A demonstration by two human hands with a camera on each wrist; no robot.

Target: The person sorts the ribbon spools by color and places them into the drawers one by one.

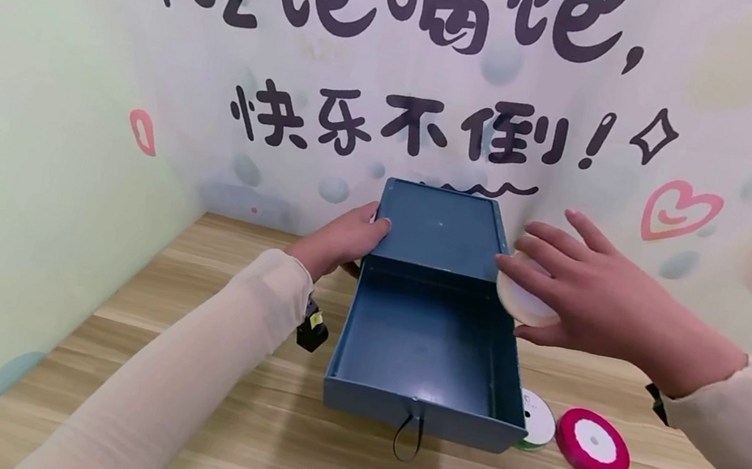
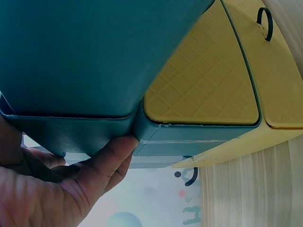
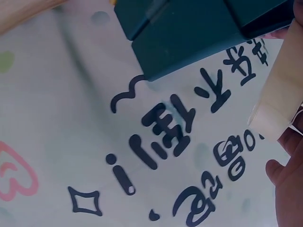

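Observation:
A blue drawer box (image 1: 439, 228) stands on the table with its front drawer (image 1: 433, 342) pulled out, the inside bare. At its upper left side my left hand (image 1: 346, 238) grips the body, thumb over the top edge. In the left wrist view, that hand's fingers (image 2: 106, 161) lie along the blue edge, beside a yellow patterned drawer front (image 2: 203, 75). My right hand (image 1: 581, 292) holds a cream-coloured roll (image 1: 525, 306) above the drawer's right side, fingers spread over it. The right wrist view shows the roll's wide pale side (image 3: 279, 90).
Right of the drawer, a magenta ribbon spool (image 1: 594, 444) and a white spool (image 1: 539, 424) with a green edge lie on the wooden table (image 1: 254, 445). A black loop pull (image 1: 407, 440) hangs from the drawer front. Behind stands a wall (image 1: 351, 206) with large dark lettering.

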